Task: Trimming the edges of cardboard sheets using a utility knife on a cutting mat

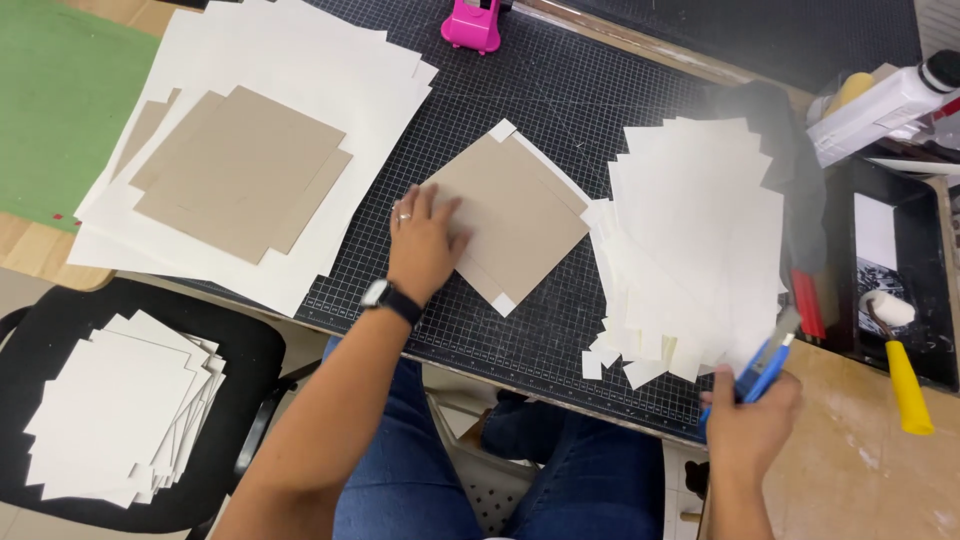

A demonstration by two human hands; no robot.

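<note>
Looking down, we see our right hand (750,420) nearest, low at the table's front edge, wrist bent, fingers curled tight around a blue utility knife (768,362) whose blade end points up and away toward the fanned pile of cream sheets (700,240). The knife tip sits at that pile's near corner; touching or not, we cannot tell.

Our left forearm runs up diagonally from the lower left, one dark wristwatch (390,298) on the wrist. Left hand (425,245) lies flat, palm down, fingers spread loosely, one ring on a finger, pressing the left corner of a brown cardboard square (520,215). That square is turned like a diamond on the black gridded cutting mat (590,90), on a cream sheet whose clipped corners and edge flaps peek out around it.

Left of our knees, one black chair seat (250,350) holds one stack of cream squares (120,410).

Counts: two hands, one knife, one board under the left hand.

Farther left on the mat, a loose pile of large cream sheets (300,60) carries a stack of brown boards (240,180), at least three edges showing. Beyond it, one green sheet (60,100).

Right side: one black tray (935,260) with one yellow-handled roller (900,360), two red handles (808,300) beside it, one white bottle (880,105) behind. At the far edge, one pink tool (472,22).
</note>
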